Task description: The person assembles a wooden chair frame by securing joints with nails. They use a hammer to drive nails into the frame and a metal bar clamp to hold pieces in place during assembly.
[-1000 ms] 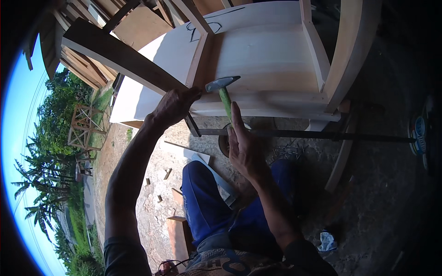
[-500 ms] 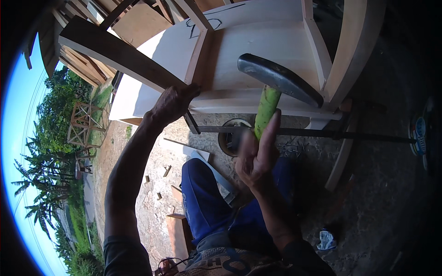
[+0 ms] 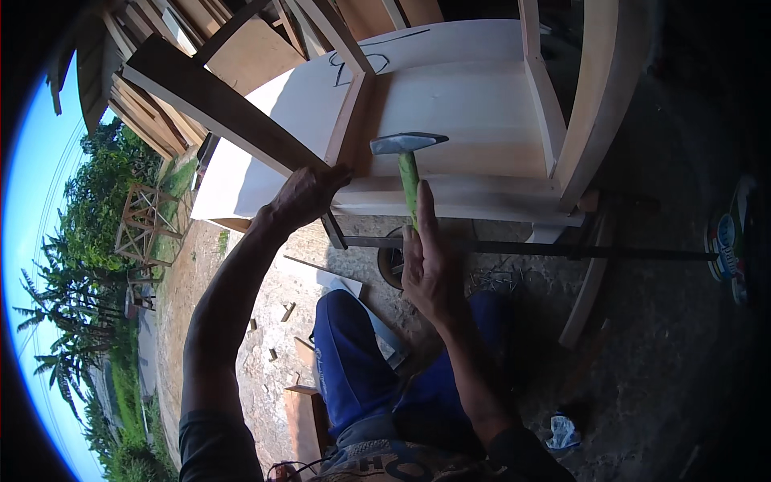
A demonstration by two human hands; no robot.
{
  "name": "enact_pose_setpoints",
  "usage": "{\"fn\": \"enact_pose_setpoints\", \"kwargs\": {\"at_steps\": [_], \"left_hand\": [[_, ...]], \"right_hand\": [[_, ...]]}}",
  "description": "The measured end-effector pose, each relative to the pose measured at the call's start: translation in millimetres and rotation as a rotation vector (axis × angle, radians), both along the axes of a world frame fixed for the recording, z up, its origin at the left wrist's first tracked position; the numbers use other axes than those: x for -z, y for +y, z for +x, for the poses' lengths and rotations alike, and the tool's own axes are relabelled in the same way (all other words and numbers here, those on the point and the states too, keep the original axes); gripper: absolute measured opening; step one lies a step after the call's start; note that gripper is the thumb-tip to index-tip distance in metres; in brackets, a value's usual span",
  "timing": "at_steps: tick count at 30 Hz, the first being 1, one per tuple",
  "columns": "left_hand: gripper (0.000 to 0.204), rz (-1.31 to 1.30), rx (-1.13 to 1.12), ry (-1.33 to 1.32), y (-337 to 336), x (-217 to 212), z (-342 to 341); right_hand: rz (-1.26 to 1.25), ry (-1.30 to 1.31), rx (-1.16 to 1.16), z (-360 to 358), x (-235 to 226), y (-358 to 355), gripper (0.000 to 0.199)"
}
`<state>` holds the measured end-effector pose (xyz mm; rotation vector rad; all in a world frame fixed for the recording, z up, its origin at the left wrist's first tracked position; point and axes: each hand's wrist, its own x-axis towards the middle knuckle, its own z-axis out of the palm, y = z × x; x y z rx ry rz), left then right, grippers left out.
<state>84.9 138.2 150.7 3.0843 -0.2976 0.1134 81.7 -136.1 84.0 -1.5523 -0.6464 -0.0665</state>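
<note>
My right hand [image 3: 434, 273] is wrapped round the green handle of a hammer [image 3: 407, 145]. The hammer's metal head is over the inner side of a pale wooden furniture frame [image 3: 450, 189]. My left hand [image 3: 299, 199] is closed at the corner where a thick wooden leg [image 3: 221, 104] meets the frame's rail. Its fingertips press together there, and what they hold is hidden. Just below that hand shows the end of a long dark metal bar, seemingly a clamp [image 3: 514, 247], running right along the near side of the frame.
A large white curved panel [image 3: 269, 153] lies behind the frame. Stacked boards [image 3: 148, 116] stand at the far left. Wood offcuts [image 3: 287, 312] lie on the ground by my blue-trousered knee [image 3: 349, 345]. A round container [image 3: 392, 261] is under the bar, and a tub [image 3: 725, 241] is far right.
My right hand has brought the hammer down and slightly left, away from the camera and closer to the frame. My left hand keeps its place at the corner. The whole view has shifted slightly.
</note>
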Motion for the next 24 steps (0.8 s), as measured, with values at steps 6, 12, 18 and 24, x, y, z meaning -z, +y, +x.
{"fn": "enact_pose_setpoints", "kwargs": {"at_steps": [6, 12, 18, 24], "left_hand": [[0.008, -0.254, -0.13, -0.129, -13.7, 1.4, -7.0], [0.008, -0.282, -0.149, -0.113, -9.9, 2.8, -14.1], [0.011, -0.241, -0.096, -0.202, -15.6, -3.3, -20.3], [0.011, -0.31, -0.157, -0.184, -0.5, 18.7, -18.4]], "right_hand": [[0.125, -0.234, 0.206, -10.3, 4.4, -12.2, 0.06], [0.075, -0.087, -0.024, -16.5, 23.4, 7.1, 0.065], [0.028, 0.021, -0.077, -20.0, 32.8, 23.9, 0.067], [0.066, 0.038, -0.113, -19.0, 38.5, 30.3, 0.067]]}}
